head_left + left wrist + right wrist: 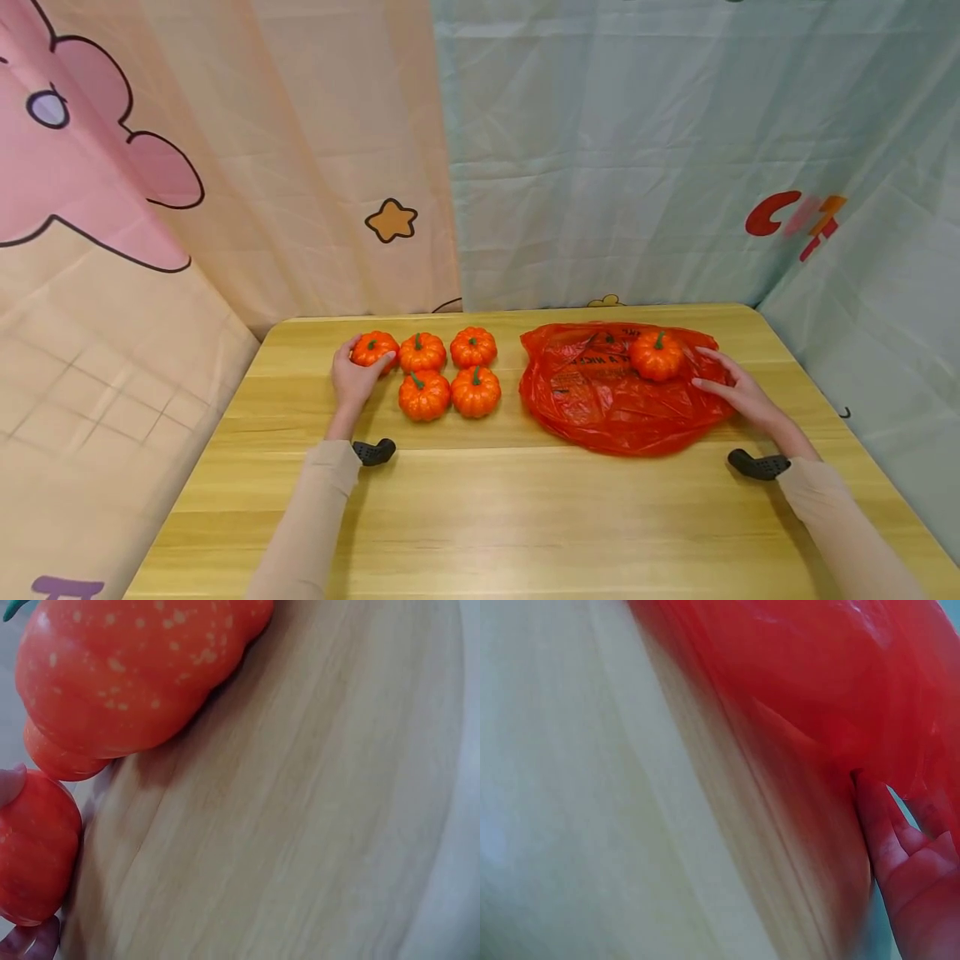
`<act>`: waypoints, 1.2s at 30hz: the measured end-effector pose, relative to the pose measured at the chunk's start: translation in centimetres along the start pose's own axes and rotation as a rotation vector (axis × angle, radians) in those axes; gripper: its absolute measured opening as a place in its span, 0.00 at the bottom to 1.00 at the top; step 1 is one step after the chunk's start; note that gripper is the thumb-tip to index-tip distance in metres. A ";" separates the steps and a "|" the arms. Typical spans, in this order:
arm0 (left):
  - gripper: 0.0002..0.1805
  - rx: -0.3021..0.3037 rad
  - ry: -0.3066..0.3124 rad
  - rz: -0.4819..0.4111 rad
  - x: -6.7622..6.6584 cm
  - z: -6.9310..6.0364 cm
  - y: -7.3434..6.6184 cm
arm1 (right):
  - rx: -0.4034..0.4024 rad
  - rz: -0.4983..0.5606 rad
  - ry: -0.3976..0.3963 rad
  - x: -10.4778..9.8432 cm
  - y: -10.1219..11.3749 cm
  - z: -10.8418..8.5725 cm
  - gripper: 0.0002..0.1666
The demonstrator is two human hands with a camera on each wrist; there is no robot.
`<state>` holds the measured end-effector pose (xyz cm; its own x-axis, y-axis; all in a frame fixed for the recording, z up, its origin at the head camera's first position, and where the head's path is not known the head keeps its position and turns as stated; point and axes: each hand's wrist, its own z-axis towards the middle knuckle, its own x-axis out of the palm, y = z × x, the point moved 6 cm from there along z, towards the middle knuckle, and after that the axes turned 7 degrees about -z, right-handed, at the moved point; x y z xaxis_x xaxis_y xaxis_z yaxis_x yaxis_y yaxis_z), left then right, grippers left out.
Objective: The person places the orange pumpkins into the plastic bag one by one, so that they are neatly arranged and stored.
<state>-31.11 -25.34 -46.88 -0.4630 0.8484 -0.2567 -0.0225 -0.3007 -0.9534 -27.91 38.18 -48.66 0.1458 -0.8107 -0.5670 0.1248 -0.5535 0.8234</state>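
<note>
My left hand (pixel 354 382) grips a small orange pumpkin (pixel 373 346) at the table's far left, thumb on its near side and fingers around the other. In the left wrist view, this pumpkin (pixel 36 847) shows between thumb and fingers, with a larger-looking pumpkin (pixel 127 675) closer to the camera. A red plastic bag (pixel 585 408) lies flat at the right with dark printing on it. One pumpkin (pixel 657 356) with a green stem sits on top of the bag. My right hand (pixel 742 398) touches the bag's right edge, fingers extended; red film partly covers its fingertips in the right wrist view.
Several more pumpkins stand close together right of my left hand, among them a back one (pixel 473 347) and a front one (pixel 424 395). The wooden table (pixel 540 517) ends at hanging printed curtains (pixel 600 167) behind and at the sides.
</note>
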 end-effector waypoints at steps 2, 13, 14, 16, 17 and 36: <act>0.41 0.000 -0.016 0.001 0.0 -0.1 0.0 | -0.002 0.003 -0.004 -0.1 0.1 0.0 0.37; 0.41 -0.054 -0.073 -0.043 -0.2 -0.5 -0.2 | 0.014 -0.001 -0.004 0.2 0.2 0.0 0.37; 0.41 -0.058 -0.081 -0.051 -0.3 -0.5 -0.3 | 0.014 0.000 -0.004 0.2 0.3 0.0 0.37; 0.40 -0.065 -0.099 -0.068 -0.5 -0.5 -0.5 | 0.014 0.001 -0.004 0.2 0.2 0.1 0.37; 0.40 -0.068 -0.105 -0.076 -0.5 -0.5 -0.7 | 0.012 0.001 -0.005 0.1 0.2 0.1 0.37; 0.41 0.023 -0.159 -0.166 -1.5 -1.7 -6.5 | -0.005 0.033 0.001 -0.1 0.3 -0.1 0.37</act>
<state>-28.76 -23.92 -40.60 -0.5852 0.8081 -0.0667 -0.1291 -0.1740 -0.9762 -27.82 38.09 -48.41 0.1504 -0.8282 -0.5398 0.1250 -0.5257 0.8414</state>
